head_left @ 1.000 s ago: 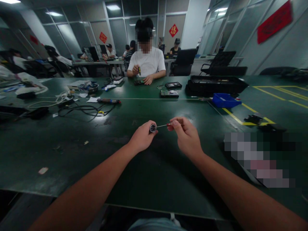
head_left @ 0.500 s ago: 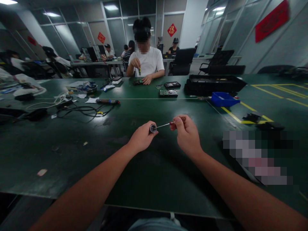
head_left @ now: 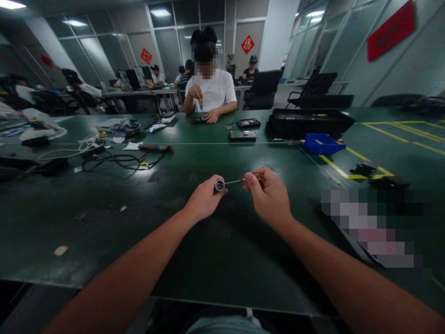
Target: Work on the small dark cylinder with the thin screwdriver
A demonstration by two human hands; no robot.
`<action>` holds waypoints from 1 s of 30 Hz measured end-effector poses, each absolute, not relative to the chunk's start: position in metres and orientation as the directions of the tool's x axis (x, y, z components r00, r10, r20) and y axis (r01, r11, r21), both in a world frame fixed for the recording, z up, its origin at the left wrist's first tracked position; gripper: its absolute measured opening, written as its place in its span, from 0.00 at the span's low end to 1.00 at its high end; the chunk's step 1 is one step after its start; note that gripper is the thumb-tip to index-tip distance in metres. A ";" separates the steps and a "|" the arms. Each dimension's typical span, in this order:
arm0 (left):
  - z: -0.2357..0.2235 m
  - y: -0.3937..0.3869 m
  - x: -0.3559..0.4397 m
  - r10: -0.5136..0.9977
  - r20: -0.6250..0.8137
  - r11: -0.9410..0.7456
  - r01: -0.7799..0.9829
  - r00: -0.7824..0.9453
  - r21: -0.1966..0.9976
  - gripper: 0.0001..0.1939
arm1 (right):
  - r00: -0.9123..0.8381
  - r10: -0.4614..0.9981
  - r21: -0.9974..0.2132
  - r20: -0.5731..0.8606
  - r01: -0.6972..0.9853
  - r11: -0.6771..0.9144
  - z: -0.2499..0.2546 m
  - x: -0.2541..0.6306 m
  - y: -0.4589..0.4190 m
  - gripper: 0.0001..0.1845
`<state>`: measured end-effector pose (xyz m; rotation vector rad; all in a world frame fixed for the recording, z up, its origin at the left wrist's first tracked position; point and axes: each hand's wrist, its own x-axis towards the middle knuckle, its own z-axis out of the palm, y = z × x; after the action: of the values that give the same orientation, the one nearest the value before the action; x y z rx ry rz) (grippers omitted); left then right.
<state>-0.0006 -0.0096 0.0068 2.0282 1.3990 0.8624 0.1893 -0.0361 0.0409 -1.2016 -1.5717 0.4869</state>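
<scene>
My left hand is wrapped round a dark cylindrical part whose open, silver-rimmed end faces me; most of its body is hidden in the palm. In my right hand is a screwdriver with a clear and red handle, pinched between thumb and fingers. Its thin metal shaft points left, and the tip reaches the rim of the open end; whether it touches inside I cannot tell. Both hands are above the green table, near its middle.
Across the table a person works on a small device with a yellow-green tool. Hard drives, a black case and a blue bin stand at the back. Cables and an electric screwdriver lie left. A pixelated object lies right.
The screwdriver and my right hand have shifted slightly left, toward the cylindrical part, and less of the shaft shows. My left hand keeps its hold, nearly still.
</scene>
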 end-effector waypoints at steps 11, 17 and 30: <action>0.006 -0.010 -0.002 0.948 0.203 -0.315 0.611 0.246 0.726 0.08 | 0.058 0.874 -0.779 0.483 0.484 0.398 0.039 0.188 -0.036 0.11; 0.007 -0.011 -0.001 0.943 0.209 -0.328 0.621 0.259 0.712 0.08 | 0.085 0.867 -0.741 0.492 0.563 0.365 0.040 0.190 -0.035 0.16; 0.004 -0.007 -0.003 0.925 0.248 -0.379 0.633 0.289 0.675 0.07 | -0.159 0.792 -0.585 0.590 0.591 0.555 0.043 0.188 -0.042 0.10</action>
<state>-0.0030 -0.0070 0.0041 2.1128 1.3926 0.8631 0.1881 -0.0424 0.0427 -1.1304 -1.8564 0.2696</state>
